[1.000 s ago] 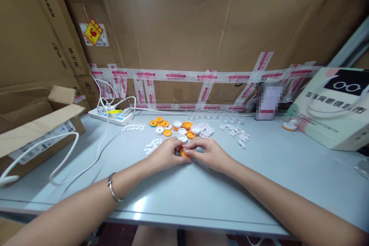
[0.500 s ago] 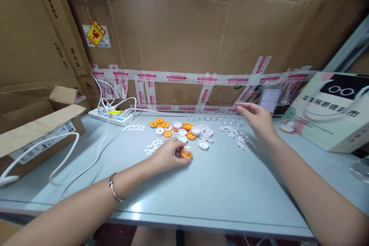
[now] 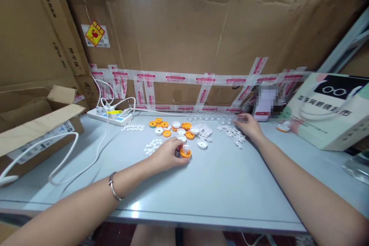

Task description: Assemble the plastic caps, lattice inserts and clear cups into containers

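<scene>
My left hand [image 3: 170, 153] is closed around the rim of an orange round base [image 3: 185, 153], low over the table. A white openwork piece [image 3: 186, 147] stands in the middle of that base. At the back right, my right hand [image 3: 250, 126] has its thumb and forefinger around a clear plastic piece at the end of a row of clear plastic pieces [image 3: 211, 117]; the piece's exact shape is hard to see. Nearest to my left hand are several orange discs [image 3: 189, 135] and white discs [image 3: 202, 144].
Small white parts lie in groups [image 3: 152, 146], and white openwork pieces [image 3: 232, 134] sit before my right hand. A power strip [image 3: 111, 116] with white cables and an open carton [image 3: 37, 130] are left. On the right stand a phone [image 3: 263, 103] and a printed box [image 3: 325, 111].
My right hand has moved down and slightly left to the clear pieces, its fingers now among them. My left hand keeps its hold on the orange base.
</scene>
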`<state>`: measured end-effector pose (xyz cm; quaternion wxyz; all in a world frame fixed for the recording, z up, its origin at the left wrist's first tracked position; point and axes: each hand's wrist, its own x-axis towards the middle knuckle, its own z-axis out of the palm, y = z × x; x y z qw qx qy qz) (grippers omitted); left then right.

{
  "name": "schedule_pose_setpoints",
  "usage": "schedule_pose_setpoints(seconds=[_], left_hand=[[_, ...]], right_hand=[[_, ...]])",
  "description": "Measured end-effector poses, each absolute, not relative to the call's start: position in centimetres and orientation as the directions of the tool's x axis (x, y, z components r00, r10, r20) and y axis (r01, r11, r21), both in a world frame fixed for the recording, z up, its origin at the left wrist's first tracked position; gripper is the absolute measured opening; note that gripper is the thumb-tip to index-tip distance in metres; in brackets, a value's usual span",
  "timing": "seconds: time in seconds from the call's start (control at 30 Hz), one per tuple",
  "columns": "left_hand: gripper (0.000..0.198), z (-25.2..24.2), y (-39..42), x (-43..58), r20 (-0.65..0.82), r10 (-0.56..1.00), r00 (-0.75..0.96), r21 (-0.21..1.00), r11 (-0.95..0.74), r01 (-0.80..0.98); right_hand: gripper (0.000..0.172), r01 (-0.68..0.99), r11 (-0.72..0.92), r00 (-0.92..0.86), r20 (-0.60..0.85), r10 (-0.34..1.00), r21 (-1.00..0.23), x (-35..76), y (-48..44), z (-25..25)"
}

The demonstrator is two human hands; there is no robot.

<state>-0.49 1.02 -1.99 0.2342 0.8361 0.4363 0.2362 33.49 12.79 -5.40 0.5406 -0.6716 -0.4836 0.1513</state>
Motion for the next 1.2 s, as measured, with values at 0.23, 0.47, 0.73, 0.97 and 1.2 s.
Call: schedule_pose_setpoints(seconds=[0.23, 0.47, 0.73, 0.97, 1.2], left_hand=[[0.033, -1.8, 0.8, -0.7, 0.113, 0.882, 0.458, 0.639, -0.418, 0.646], [0.032, -2.0, 0.9, -0.6, 0.131, 0.885, 0.448, 0.645, -0.419, 0.639], [0.028, -2.0, 1.0, -0.5, 0.146, 0.877, 0.457, 0.644, -0.435, 0.629], [0.029, -2.2, 1.2, -0.5, 0.148, 0.878, 0.455, 0.637, -0.436, 0.636], [0.029, -2.4, 1.3, -0.6, 0.158, 0.890, 0.428, 0.677, -0.413, 0.609]], right_hand=[[0.031, 0.408, 0.223, 0.526, 0.428, 0.735, -0.885, 31.5, 11.2, -2.4], [0.032, 0.095, 0.399, -0.173, 0.380, 0.909, -0.912, 20.7, 3.7, 1.0], [0.026, 0.133, 0.359, -0.454, 0.265, 0.850, -0.924, 17.7, 1.1, -0.3], [0.023, 0.222, 0.363, -0.510, 0.209, 0.834, -0.905, 17.7, 1.3, -1.0], [0.022, 0.228, 0.355, -0.539, 0.186, 0.822, -0.907, 17.5, 1.2, -1.3]])
